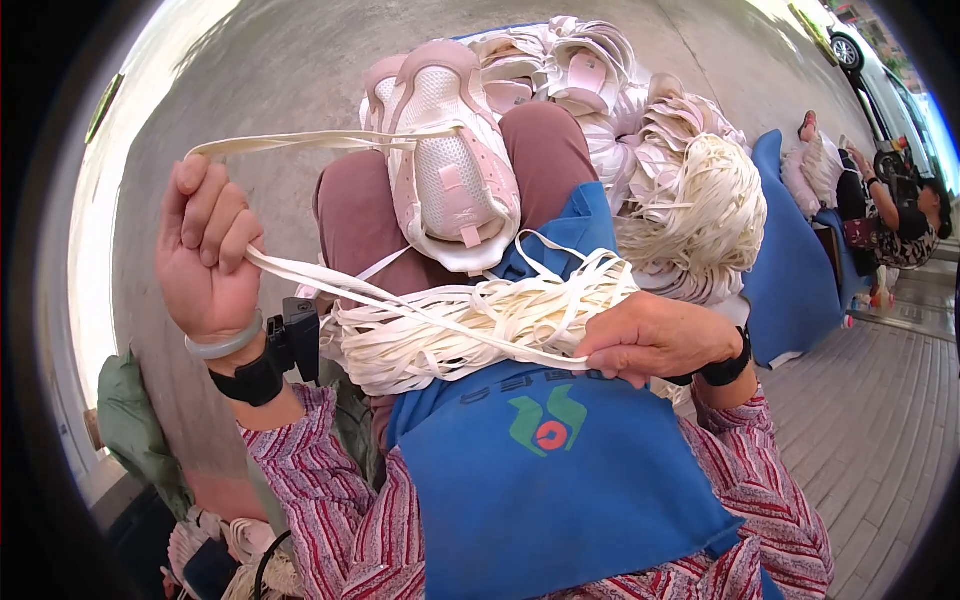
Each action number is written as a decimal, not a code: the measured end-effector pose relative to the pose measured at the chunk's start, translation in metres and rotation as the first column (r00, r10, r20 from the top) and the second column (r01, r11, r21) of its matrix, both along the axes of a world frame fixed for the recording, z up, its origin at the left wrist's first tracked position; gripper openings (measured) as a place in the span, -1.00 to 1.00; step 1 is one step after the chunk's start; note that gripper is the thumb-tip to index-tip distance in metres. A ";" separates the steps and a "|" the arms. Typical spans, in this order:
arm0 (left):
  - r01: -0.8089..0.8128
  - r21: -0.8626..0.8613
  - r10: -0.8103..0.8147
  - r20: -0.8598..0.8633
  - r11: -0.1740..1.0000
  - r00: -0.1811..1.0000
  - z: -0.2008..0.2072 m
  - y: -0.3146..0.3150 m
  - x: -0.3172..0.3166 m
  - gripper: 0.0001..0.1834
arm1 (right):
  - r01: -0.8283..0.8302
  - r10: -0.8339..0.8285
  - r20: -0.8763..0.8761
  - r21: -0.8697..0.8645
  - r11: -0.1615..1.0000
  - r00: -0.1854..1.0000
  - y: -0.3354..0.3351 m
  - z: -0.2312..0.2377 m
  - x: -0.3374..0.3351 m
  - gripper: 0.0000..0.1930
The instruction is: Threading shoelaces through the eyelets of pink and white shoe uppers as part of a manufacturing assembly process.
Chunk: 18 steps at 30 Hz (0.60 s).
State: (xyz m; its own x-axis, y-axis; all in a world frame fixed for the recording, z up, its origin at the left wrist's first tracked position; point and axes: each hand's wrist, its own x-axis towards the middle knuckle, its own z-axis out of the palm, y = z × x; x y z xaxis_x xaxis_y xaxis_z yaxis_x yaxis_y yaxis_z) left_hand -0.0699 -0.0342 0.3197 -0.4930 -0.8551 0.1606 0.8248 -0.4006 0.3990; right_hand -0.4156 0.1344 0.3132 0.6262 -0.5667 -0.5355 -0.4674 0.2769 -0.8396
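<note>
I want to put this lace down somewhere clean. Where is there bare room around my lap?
Bare concrete floor lies beyond the pink shoe, and plank floor right of the blue apron. The lap is crowded: lace bundle, and the shoe pile ahead.

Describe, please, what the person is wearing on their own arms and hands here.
Both forearms are in long sleeves striped red, pink and grey. The left hand is bare, with a pale translucent bangle at the wrist and, below it, a black strap carrying a small black boxy device. The right hand is bare too, with a black wristband.
</note>
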 end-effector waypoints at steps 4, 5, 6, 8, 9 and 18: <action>0.227 -0.129 -0.175 0.324 0.965 0.930 0.015 0.045 -0.021 -0.66 | -0.066 -0.023 -0.185 -0.464 0.883 0.983 -0.009 0.002 0.023 -0.78; 0.309 -0.147 -0.211 0.460 0.940 0.863 0.017 0.058 -0.028 -0.63 | -0.030 -0.050 -0.136 -0.526 0.850 0.989 -0.013 0.003 0.027 -0.78; 0.363 -0.117 -0.243 0.554 0.924 0.796 0.019 0.073 -0.036 -0.62 | 0.097 -0.188 -0.091 -0.600 0.794 0.978 -0.022 0.004 0.030 -0.76; 0.612 -0.141 -0.290 0.783 0.779 0.550 0.017 0.086 -0.050 -0.61 | 0.187 -0.341 -0.025 -0.797 0.574 0.940 -0.041 0.002 0.037 -0.75; 0.699 -0.180 -0.266 0.836 0.692 0.480 0.012 0.090 -0.057 -0.62 | 0.168 -0.297 -0.009 -0.808 0.564 0.955 -0.045 0.002 0.041 -0.75; 0.790 -0.258 -0.133 0.911 0.557 0.391 -0.051 0.126 -0.100 -0.60 | 0.461 -0.458 0.090 -0.319 0.828 0.884 -0.076 -0.039 0.077 -0.70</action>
